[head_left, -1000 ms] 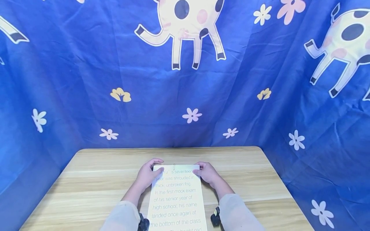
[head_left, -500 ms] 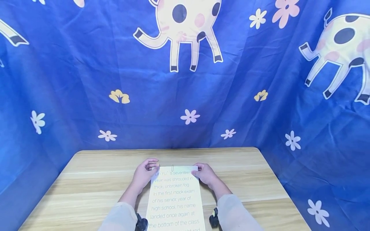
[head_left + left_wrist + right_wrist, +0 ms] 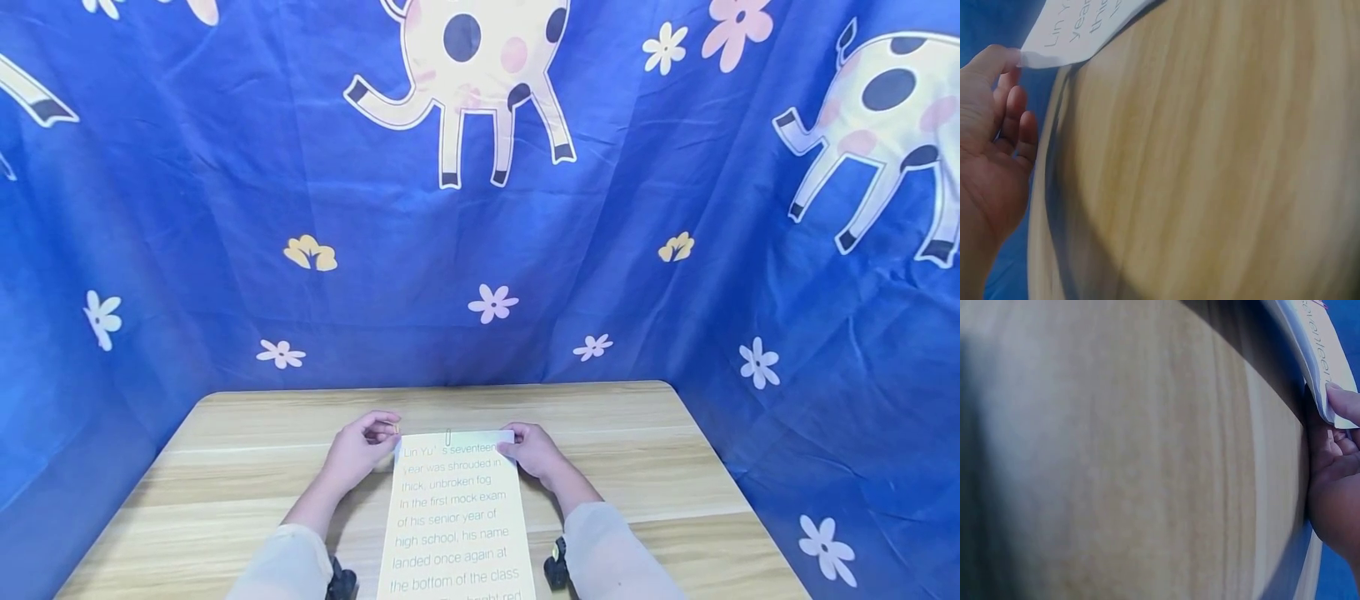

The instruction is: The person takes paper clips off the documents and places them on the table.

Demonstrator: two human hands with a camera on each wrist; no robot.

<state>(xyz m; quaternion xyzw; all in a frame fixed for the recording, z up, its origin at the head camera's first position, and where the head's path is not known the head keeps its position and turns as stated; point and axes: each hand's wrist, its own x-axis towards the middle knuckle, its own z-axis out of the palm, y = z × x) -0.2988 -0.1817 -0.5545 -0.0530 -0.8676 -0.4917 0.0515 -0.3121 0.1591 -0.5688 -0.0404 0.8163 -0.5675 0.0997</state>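
Note:
A stack of printed paper sheets (image 3: pixel 453 517) lies lengthwise before me, its large-print text facing up. A paper clip (image 3: pixel 448 437) sits on its top edge. My left hand (image 3: pixel 360 450) pinches the top left corner between thumb and fingertips; the left wrist view shows this corner of the paper (image 3: pixel 1054 53) raised and bent. A tiny yellowish spot shows at those fingertips, too small to identify. My right hand (image 3: pixel 536 454) grips the top right corner, thumb on the printed side and fingers beneath. Layered sheet edges (image 3: pixel 1316 369) show in the right wrist view.
The wood-grain table (image 3: pixel 247 467) has rounded far corners. Blue curtains (image 3: pixel 375 317) with printed cows and flowers enclose its back and sides. A dark wrist device (image 3: pixel 341 579) sits at the left sleeve, another dark device (image 3: pixel 556 567) at the right.
My left hand has shifted left, its thumb sliding from over the first printed words to the corner's very edge. The right hand keeps its grip. The view has shifted slightly.

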